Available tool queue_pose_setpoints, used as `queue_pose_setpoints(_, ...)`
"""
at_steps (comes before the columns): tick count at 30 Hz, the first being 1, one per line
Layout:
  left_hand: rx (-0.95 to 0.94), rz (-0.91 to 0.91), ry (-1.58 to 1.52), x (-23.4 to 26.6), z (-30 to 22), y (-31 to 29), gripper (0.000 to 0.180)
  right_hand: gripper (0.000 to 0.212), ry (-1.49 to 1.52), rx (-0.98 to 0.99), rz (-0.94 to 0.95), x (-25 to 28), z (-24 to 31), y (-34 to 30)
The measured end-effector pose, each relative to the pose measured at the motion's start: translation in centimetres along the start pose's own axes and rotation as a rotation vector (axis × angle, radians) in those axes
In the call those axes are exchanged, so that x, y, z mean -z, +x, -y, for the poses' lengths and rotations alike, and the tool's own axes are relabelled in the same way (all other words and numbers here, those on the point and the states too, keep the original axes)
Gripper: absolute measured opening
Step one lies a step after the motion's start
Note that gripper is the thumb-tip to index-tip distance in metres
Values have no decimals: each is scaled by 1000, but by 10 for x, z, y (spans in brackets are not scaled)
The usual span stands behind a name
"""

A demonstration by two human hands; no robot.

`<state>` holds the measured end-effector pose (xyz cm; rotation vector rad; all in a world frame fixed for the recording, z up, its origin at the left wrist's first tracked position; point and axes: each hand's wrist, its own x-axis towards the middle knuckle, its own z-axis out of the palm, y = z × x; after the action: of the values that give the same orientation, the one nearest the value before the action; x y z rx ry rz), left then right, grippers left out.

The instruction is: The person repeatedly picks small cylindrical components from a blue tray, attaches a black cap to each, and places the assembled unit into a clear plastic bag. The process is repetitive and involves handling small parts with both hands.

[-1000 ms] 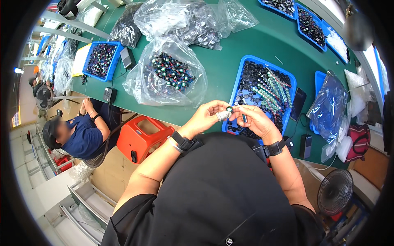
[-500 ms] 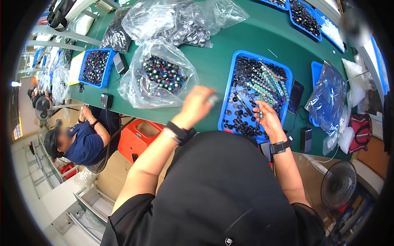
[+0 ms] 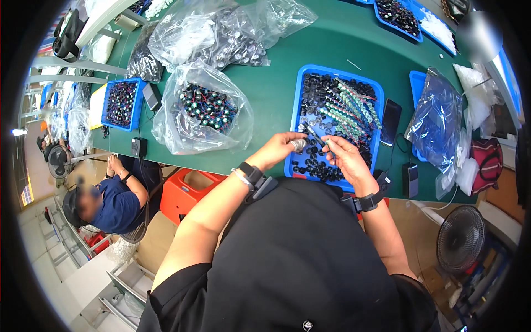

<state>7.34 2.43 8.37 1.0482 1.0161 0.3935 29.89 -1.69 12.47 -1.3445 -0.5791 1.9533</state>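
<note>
Facing hands (image 3: 349,160), apparently over blue tray (image 3: 295,110)

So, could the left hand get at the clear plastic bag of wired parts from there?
Probably yes: only green table seems to lie between the left hand and the bag, though I can't tell whether the bag's mouth is open.
</note>
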Motion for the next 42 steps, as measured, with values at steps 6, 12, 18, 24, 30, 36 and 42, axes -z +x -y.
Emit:
queue_pose_setpoints(6, 104, 202, -586, 2, -51, -25, 37, 20, -82, 170, 100, -25, 21, 0)
queue_pose_setpoints(12, 65, 182, -683, 2, -46, -25, 32, 19, -158, 218, 123, -27, 20, 7)
queue_pose_setpoints(18, 18, 111, -450, -4, -53, -25, 31, 21, -149, 202, 110, -29, 20, 7)
queue_pose_setpoints(24, -39, 12, -312, -8, -55, -24, 32, 22, -147, 190, 64, -28, 22, 4)
queue_pose_setpoints(30, -62, -4, -229, -11, -56, -24, 36, 19, -181, 226, 38, -31, 22, 4)
queue_pose_setpoints(36, -33, -8, -349, -13, -64, -29, 43, 12, -182, 239, 19, -36, 19, 7)
queue_pose_setpoints(42, -32, -76, -388, -16, -64, -31, 48, 10, -145, 262, -6, -32, 14, 11)
